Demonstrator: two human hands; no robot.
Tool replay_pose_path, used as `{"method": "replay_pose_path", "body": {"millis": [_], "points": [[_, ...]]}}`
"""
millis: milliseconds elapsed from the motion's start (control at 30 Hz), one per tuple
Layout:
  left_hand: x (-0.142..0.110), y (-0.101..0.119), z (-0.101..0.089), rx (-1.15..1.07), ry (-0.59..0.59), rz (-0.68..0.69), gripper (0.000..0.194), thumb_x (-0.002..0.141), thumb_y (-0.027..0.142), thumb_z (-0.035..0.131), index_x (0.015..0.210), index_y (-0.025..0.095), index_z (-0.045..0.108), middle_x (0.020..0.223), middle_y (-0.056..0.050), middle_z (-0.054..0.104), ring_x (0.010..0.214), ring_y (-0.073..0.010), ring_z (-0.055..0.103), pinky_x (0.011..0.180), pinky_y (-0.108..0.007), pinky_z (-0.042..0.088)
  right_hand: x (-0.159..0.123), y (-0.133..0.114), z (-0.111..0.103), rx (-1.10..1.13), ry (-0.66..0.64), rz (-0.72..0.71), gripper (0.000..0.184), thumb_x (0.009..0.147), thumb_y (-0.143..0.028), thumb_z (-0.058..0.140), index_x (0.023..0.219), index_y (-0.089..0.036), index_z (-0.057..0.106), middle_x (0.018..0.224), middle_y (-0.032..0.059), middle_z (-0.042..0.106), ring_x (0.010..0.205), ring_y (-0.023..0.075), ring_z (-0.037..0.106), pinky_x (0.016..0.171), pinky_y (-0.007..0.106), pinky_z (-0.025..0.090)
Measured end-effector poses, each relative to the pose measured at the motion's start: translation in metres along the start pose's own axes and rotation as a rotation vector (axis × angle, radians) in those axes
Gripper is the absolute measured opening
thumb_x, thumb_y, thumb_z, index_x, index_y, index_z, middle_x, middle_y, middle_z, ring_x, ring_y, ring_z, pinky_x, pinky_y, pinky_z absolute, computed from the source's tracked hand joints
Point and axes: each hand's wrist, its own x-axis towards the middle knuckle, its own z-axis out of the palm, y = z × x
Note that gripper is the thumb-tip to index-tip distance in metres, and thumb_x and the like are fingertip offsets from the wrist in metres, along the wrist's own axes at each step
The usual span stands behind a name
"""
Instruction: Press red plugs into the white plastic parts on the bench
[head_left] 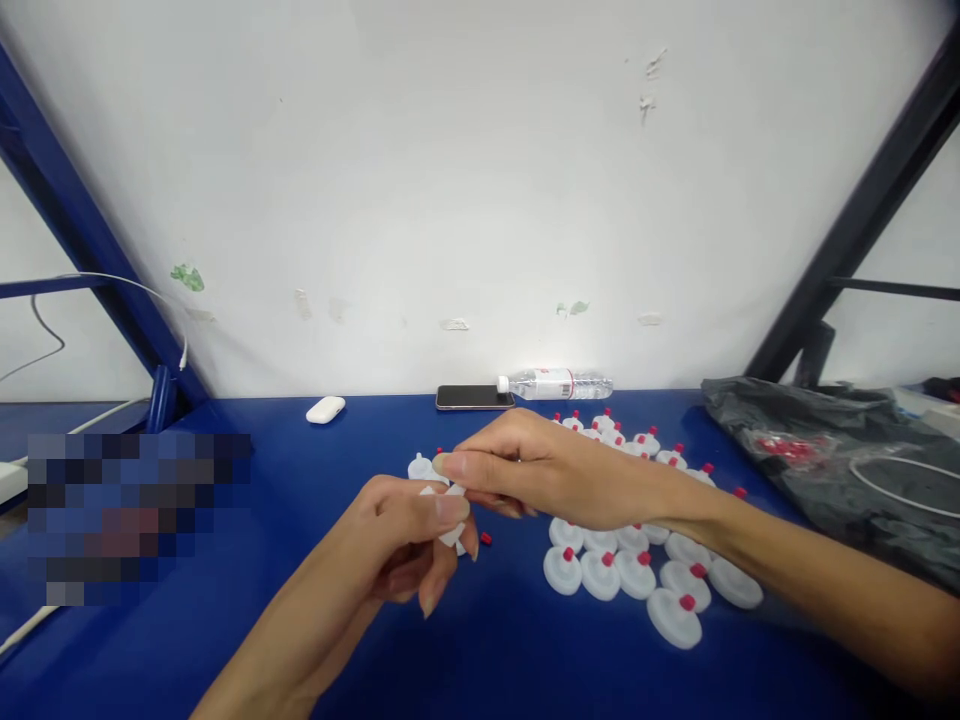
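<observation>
In front of me my left hand (405, 530) is closed, its thumb and fingers gripping a white plastic piece (452, 537). Most of that piece is hidden, so its full shape cannot be made out. My right hand (525, 465) pinches at the upper end of the same piece with thumb and forefinger. Just behind the fingers a white round disc with a bare spout (420, 465) lies on the blue table (315, 500), partly covered. One loose red cap (486, 539) rests beside my left fingertips.
Several white discs with red caps (600, 575) spread under and around my right forearm. Along the wall lie a phone (472, 398), a clear bottle (555, 384) on its side and a white earphone case (325, 409). Black plastic (772, 420) with a bag of red pieces (795, 447) is at right.
</observation>
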Motion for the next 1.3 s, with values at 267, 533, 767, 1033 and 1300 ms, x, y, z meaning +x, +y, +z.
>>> {"method": "replay_pose_path", "body": {"millis": [267, 533, 767, 1033, 1300], "points": [[0.009, -0.007, 0.0, 0.659, 0.324, 0.174, 0.032, 0.085, 0.047, 0.058, 0.066, 0.022, 0.061, 0.053, 0.004, 0.051, 0.053, -0.0129, 0.039, 0.055, -0.029, 0.026, 0.013, 0.023, 0.001, -0.016, 0.07, -0.02, 0.051, 0.105, -0.049, 0.051, 0.064, -0.019, 0.043, 0.061, -0.0075, 0.037, 0.053, 0.0083, 0.029, 0.052, 0.025, 0.025], [0.007, -0.006, -0.015, 0.53, 0.142, 0.045, 0.035, 0.088, 0.048, 0.055, 0.066, 0.021, 0.062, 0.047, 0.005, 0.052, 0.046, -0.01, 0.035, 0.048, -0.025, 0.023, 0.02, 0.029, 0.012, 0.027, 0.074, 0.004, 0.052, 0.105, -0.053, 0.049, 0.065, -0.02, 0.039, 0.064, -0.0069, 0.035, 0.057, 0.0096, 0.029, 0.055, 0.027, 0.026], [-0.015, 0.001, -0.065, 0.41, 0.155, 0.051, 0.052, 0.09, 0.067, 0.05, 0.073, 0.023, 0.072, 0.051, 0.001, 0.059, 0.042, -0.0102, 0.035, 0.042, -0.024, 0.022, 0.008, 0.021, -0.039, -0.293, 0.362, 0.156, 0.05, 0.107, -0.054, 0.042, 0.07, -0.02, 0.048, 0.068, -0.004, 0.046, 0.059, 0.011, 0.039, 0.06, 0.028, 0.032], [-0.012, -0.006, -0.068, 0.893, 0.417, 0.124, 0.04, 0.088, 0.062, 0.062, 0.104, 0.028, 0.075, 0.098, -0.001, 0.074, 0.075, -0.0201, 0.063, 0.068, -0.028, 0.047, 0.003, 0.047, -0.023, -0.702, -0.089, 0.32, 0.023, 0.098, -0.035, 0.063, 0.103, -0.018, 0.077, 0.086, 0.0066, 0.076, 0.076, 0.0199, 0.066, 0.067, 0.031, 0.043], [0.001, -0.017, -0.067, 1.033, 0.355, 0.011, 0.021, 0.084, 0.043, 0.061, 0.093, 0.028, 0.073, 0.073, 0.002, 0.063, 0.06, -0.0182, 0.054, 0.058, -0.027, 0.038, 0.003, 0.046, -0.013, -0.729, -0.118, 0.322, 0.029, 0.093, -0.049, 0.069, 0.091, -0.02, 0.076, 0.074, 0.002, 0.074, 0.063, 0.0166, 0.063, 0.058, 0.029, 0.039]]}}
